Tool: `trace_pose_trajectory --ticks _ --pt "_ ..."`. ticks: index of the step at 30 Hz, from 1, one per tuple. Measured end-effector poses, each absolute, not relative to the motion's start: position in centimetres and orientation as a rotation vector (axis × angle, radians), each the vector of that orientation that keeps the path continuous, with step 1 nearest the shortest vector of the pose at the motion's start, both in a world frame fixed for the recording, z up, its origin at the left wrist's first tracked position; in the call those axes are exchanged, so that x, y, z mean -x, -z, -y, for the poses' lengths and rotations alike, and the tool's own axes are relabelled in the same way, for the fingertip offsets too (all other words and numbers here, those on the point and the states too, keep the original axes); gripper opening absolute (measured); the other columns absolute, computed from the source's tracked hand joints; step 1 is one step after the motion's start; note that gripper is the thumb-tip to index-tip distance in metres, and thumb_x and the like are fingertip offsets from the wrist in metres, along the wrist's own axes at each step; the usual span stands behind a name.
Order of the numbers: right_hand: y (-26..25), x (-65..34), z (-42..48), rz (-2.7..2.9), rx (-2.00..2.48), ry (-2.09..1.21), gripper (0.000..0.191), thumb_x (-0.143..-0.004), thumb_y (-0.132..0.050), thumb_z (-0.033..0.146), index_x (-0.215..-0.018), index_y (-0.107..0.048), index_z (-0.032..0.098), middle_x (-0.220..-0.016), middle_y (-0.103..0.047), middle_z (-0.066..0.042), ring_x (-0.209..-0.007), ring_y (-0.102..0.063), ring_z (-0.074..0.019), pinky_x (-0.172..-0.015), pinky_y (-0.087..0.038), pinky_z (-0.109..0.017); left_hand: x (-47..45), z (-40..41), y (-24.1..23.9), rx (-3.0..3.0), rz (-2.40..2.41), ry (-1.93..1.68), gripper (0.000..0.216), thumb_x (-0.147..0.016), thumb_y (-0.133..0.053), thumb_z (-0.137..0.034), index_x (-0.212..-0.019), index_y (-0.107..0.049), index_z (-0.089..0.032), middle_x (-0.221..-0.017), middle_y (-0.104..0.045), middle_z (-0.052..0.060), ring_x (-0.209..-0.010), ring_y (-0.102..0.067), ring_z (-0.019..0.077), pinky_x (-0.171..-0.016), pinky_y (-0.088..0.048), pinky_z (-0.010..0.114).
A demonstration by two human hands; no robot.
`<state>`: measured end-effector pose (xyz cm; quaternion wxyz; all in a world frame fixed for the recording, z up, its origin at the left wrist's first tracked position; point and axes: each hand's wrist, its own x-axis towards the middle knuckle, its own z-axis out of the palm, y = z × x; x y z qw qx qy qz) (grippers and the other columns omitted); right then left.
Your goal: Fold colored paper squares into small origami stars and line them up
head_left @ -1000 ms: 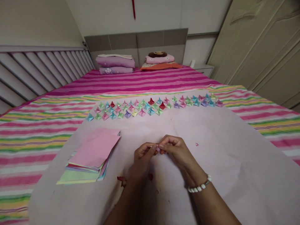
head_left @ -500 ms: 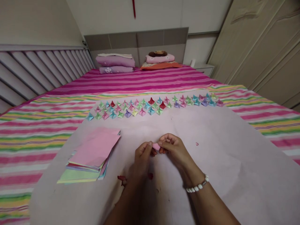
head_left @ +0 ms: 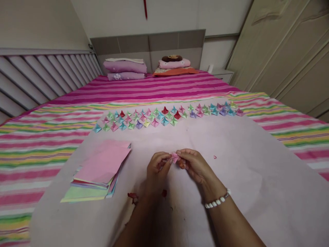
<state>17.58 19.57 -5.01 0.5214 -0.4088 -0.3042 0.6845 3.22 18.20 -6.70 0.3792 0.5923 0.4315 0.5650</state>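
My left hand and my right hand meet over a pale pink sheet spread on the bed. Both pinch a small pink folded paper piece between their fingertips, the left from the left side, the right from the right. A white bead bracelet circles my right wrist. A stack of coloured paper squares, pink on top, lies to the left of my hands. Beyond my hands runs a band of several small folded paper shapes in many colours.
The bed has a striped pink, green and yellow cover. Folded bedding and pillows sit at the headboard. A slatted rail runs along the left; wardrobe doors stand on the right. Small red scraps lie near my left wrist.
The pink piece has opened between my fingertips into a small pointed shape. Both hands stayed in nearly the same place, fingers shifting on the paper.
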Motion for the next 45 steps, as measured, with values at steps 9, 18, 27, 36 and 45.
trace_pose_trajectory --ticks 9,18,27,36,45 --pt "5.1 -17.4 -19.5 1.145 1.027 -1.212 0.017 -0.064 -0.076 0.031 -0.077 -0.072 0.021 -0.074 -0.066 -0.002 -0.055 -0.054 -0.0116 -0.051 -0.043 -0.025 -3.1 -18.3 6.4 -1.427 -1.207 -1.421 0.009 -0.077 -0.062 -0.024 -0.079 -0.070 -0.020 -0.084 -0.067 0.004 -0.080 -0.061 0.0156 -0.071 -0.048 0.026" --pt "5.4 -17.1 -19.6 1.236 1.047 -1.291 0.018 -0.065 -0.075 0.034 -0.073 -0.071 0.019 -0.062 -0.066 0.000 -0.057 -0.057 -0.0138 -0.058 -0.047 -0.028 -3.2 -18.2 6.5 -1.505 -1.285 -1.414 0.009 -0.078 -0.061 -0.024 -0.078 -0.070 -0.021 -0.090 -0.060 0.004 -0.081 -0.058 0.0149 -0.067 -0.047 0.024" --pt "5.7 -17.1 -19.7 1.222 1.063 -1.326 0.019 -0.064 -0.075 0.036 -0.070 -0.071 0.018 -0.060 -0.064 0.000 -0.050 -0.055 -0.0123 -0.050 -0.044 -0.026 -3.3 -18.2 6.6 -1.610 -1.372 -1.373 0.008 -0.078 -0.061 -0.023 -0.079 -0.068 -0.021 -0.077 -0.060 0.001 -0.066 -0.053 0.0135 -0.060 -0.041 0.024" --pt "6.2 -17.3 -19.9 1.385 1.146 -1.102 0.008 -0.067 -0.069 0.026 -0.061 -0.070 0.021 -0.069 -0.063 -0.002 -0.063 -0.055 -0.0155 -0.061 -0.043 -0.030 -3.4 -18.2 7.0 -1.680 -1.378 -1.291 0.015 -0.081 -0.054 -0.022 -0.070 -0.064 -0.021 -0.074 -0.059 0.001 -0.069 -0.053 0.0147 -0.063 -0.038 0.025" --pt "6.6 -17.4 -20.1 1.293 1.253 -1.216 0.004 -0.063 -0.064 0.021 -0.062 -0.067 0.018 -0.056 -0.058 0.002 -0.053 -0.046 -0.0117 -0.050 -0.034 -0.024 -3.2 -18.2 7.5 -1.613 -1.478 -1.195 0.011 -0.081 -0.051 -0.022 -0.073 -0.058 -0.020 -0.071 -0.059 0.001 -0.067 -0.053 0.0158 -0.063 -0.038 0.027"
